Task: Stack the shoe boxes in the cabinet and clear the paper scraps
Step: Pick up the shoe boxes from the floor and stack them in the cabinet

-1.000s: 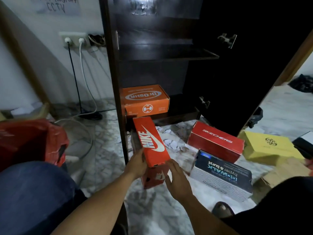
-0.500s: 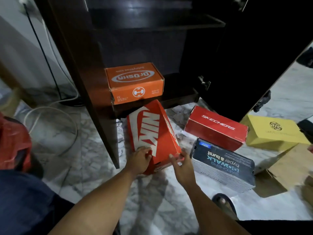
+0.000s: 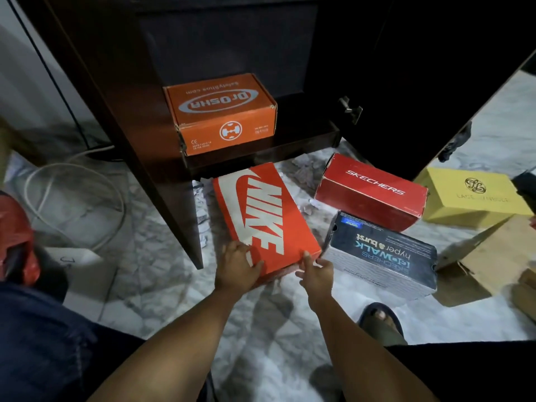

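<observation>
An orange Nike shoe box (image 3: 261,216) lies lid up on the marble floor in front of the dark cabinet (image 3: 121,91). My left hand (image 3: 237,268) grips its near left corner and my right hand (image 3: 316,274) holds its near right corner. An orange Dr.Osha box (image 3: 220,111) sits on the cabinet's lowest shelf. A red Skechers box (image 3: 371,190), a dark GoWalk box (image 3: 383,256) and a yellow box (image 3: 475,195) lie on the floor to the right. Crumpled paper scraps (image 3: 304,172) lie between the boxes near the cabinet base.
The open cabinet door (image 3: 435,82) stands to the right. White cable loops (image 3: 72,204) and a red bag (image 3: 14,236) are at the left. Brown cardboard (image 3: 499,253) lies at the far right. My sandalled foot (image 3: 380,317) is just below the GoWalk box.
The Nike box has come down from a tilted, raised position to lie flat on the floor. The camera has tipped downward and closer. Both hands stay on the box's near end.
</observation>
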`<action>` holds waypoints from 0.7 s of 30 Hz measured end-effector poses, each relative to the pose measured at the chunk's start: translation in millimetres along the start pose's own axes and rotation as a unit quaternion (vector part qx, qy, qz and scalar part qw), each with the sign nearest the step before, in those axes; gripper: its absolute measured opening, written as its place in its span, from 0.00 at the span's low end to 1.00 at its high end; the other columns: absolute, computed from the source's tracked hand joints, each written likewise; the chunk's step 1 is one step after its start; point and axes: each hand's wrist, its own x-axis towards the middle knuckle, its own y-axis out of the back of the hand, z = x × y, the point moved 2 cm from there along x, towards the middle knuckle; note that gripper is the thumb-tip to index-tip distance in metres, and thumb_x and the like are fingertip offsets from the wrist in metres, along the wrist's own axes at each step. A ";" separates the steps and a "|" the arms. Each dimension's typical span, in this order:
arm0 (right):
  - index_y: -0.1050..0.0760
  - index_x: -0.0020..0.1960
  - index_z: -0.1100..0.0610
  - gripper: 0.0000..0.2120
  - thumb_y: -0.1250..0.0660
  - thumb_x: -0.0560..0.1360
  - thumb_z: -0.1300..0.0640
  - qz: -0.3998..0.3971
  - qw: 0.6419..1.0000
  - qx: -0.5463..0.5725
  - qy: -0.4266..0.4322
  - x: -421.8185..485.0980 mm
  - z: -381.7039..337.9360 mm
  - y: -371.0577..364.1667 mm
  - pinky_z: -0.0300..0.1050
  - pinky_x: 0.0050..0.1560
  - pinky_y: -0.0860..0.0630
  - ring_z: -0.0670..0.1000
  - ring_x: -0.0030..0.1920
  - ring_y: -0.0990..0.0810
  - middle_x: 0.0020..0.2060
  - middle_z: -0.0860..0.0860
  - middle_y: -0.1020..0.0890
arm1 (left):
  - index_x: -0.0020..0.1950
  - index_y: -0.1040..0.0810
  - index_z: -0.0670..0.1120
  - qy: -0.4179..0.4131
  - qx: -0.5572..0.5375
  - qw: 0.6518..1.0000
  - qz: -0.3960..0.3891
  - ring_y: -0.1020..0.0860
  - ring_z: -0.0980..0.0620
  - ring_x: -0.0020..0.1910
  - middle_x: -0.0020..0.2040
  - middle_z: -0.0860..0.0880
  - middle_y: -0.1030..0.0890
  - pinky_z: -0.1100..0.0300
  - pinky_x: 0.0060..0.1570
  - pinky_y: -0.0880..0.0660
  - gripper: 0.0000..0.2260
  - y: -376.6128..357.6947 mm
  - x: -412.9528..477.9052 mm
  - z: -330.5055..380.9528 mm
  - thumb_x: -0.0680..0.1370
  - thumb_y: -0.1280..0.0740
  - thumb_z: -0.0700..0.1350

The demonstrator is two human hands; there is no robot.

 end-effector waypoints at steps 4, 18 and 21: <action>0.38 0.72 0.50 0.30 0.31 0.76 0.43 -0.060 0.989 -0.074 0.117 -33.7 3.5 10.6 0.44 0.61 0.25 0.47 0.62 0.23 0.66 0.49 0.24 | 0.69 0.25 0.48 -0.130 0.020 0.991 -0.009 0.30 0.46 0.68 0.68 0.49 0.24 0.55 0.65 0.29 0.21 -11.6 -40.1 10.4 0.76 0.34 0.50; 0.51 0.79 0.39 0.49 0.31 0.66 0.27 -0.156 0.927 -0.274 0.202 -28.0 31.7 67.4 0.56 0.72 0.31 0.50 0.73 0.33 0.76 0.48 0.35 | 0.77 0.40 0.44 -0.033 -0.084 0.995 0.031 0.33 0.40 0.73 0.74 0.42 0.33 0.42 0.69 0.31 0.41 25.9 -10.1 -13.8 0.72 0.25 0.55; 0.53 0.78 0.35 0.42 0.29 0.74 0.44 -0.156 0.902 -0.342 0.211 -12.0 23.9 95.7 0.59 0.69 0.29 0.56 0.71 0.29 0.74 0.52 0.31 | 0.80 0.47 0.47 0.027 -0.106 0.994 -0.015 0.43 0.42 0.78 0.78 0.46 0.40 0.41 0.72 0.36 0.57 29.8 5.7 -35.2 0.61 0.20 0.63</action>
